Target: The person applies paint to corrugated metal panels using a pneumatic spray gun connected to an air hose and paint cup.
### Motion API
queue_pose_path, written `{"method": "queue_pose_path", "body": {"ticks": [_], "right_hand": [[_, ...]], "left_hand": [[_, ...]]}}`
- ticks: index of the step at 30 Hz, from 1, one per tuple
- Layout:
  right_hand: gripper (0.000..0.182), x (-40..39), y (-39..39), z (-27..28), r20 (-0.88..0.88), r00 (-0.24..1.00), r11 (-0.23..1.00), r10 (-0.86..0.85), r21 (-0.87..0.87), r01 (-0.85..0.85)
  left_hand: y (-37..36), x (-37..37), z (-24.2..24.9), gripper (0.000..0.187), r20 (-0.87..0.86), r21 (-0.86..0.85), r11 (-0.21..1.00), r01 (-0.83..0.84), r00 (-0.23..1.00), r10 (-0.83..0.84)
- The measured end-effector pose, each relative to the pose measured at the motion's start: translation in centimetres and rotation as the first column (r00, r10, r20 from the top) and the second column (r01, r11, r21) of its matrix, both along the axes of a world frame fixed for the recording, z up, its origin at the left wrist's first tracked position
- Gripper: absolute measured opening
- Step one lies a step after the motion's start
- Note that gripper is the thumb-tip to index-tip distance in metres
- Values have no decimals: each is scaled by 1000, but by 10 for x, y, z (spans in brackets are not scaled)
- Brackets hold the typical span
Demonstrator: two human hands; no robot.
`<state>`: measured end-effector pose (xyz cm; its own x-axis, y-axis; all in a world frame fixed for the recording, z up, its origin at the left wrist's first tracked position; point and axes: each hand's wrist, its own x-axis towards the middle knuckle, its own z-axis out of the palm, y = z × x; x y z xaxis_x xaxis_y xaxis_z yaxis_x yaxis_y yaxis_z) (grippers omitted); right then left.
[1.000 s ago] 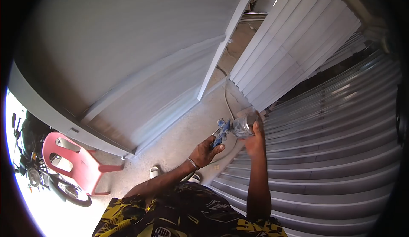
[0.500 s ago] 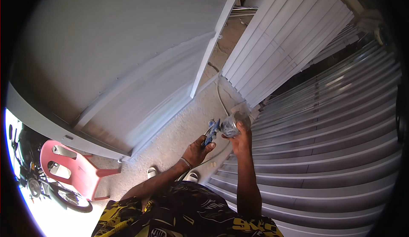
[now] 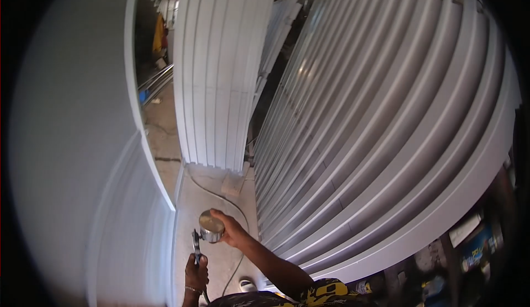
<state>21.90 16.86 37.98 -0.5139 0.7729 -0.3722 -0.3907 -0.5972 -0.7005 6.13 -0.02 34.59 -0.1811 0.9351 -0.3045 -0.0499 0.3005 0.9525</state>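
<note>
Low in the head view, my left hand, with a bracelet at the wrist, is closed around the handle of a spray gun. Beside the gun is its round metal paint cup, tilted so that its top faces me. My right hand grips the cup from the right, the thumb side along its rim. Where cup and gun join is partly hidden. A pale air hose runs over the floor behind my right hand.
A large grey panel stands close on my left. Ahead leans a white ribbed panel. A long slatted grey panel fills the right side, with cans and clutter past its lower edge. One sandal shows on the floor.
My view has swung to the right, so the pink chair and motorcycle are out of sight. Both hands still hold the spray gun and its cup, now lower and further left in view.
</note>
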Motion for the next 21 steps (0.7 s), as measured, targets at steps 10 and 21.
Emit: {"method": "queue_pose_path", "body": {"ticks": [10,21], "right_hand": [[80,14,-8,13,51,998,992,27,-125,-21],[43,10,-23,-16,53,992,993,-116,-20,117]], "left_hand": [[10,-15,7,23,38,-138,987,77,997,-73],[-4,-28,-4,17,67,-149,967,207,978,-199]]}}
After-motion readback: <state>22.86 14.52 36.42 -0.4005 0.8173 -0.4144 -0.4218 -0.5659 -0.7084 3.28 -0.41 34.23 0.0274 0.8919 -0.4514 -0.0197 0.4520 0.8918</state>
